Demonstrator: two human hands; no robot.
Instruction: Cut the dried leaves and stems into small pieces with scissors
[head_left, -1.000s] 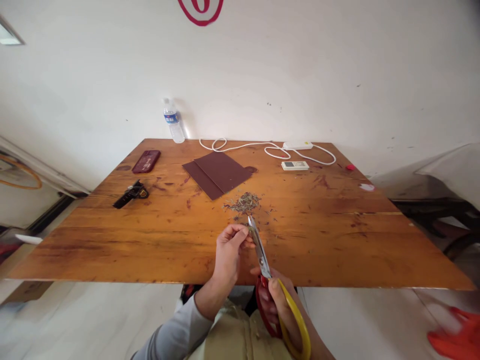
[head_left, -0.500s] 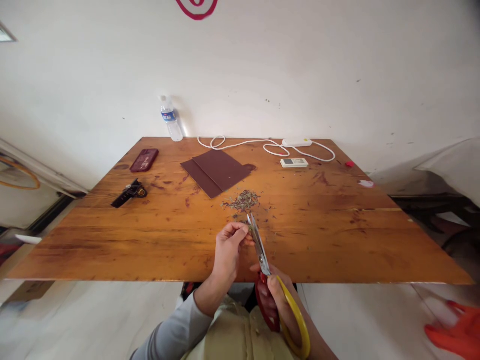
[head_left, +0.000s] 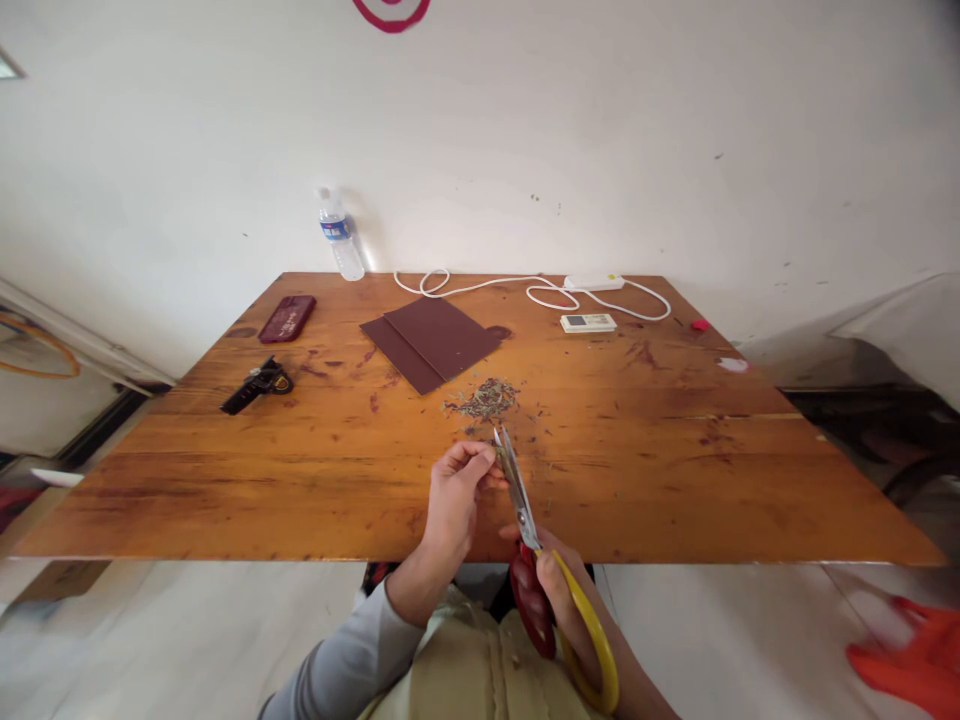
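Note:
My left hand [head_left: 456, 490] is pinched closed at the front middle of the table, holding a tiny greenish-brown piece that looks like dried plant matter. The piece is mostly hidden by the fingers. My right hand [head_left: 564, 580] grips a pair of scissors [head_left: 520, 505] with one yellow handle and one red handle. Their blades point away from me, slightly parted, right beside the left fingertips. Just beyond the blade tips, a small heap of dry brown-green clippings [head_left: 487, 398] lies on the wooden table [head_left: 675, 470], with loose bits scattered around it.
Behind the heap lie dark red-brown boards [head_left: 435, 340]. A plastic bottle [head_left: 341, 238], a dark red phone case [head_left: 287, 319] and a black strapped object [head_left: 259, 385] are on the left. A remote control [head_left: 589, 323] and white power strip [head_left: 592, 283] with its cord sit at the back right.
The view has shifted very slightly. Both hands stay in nearly the same place, and the scissor blades remain slightly apart beside the left fingertips.

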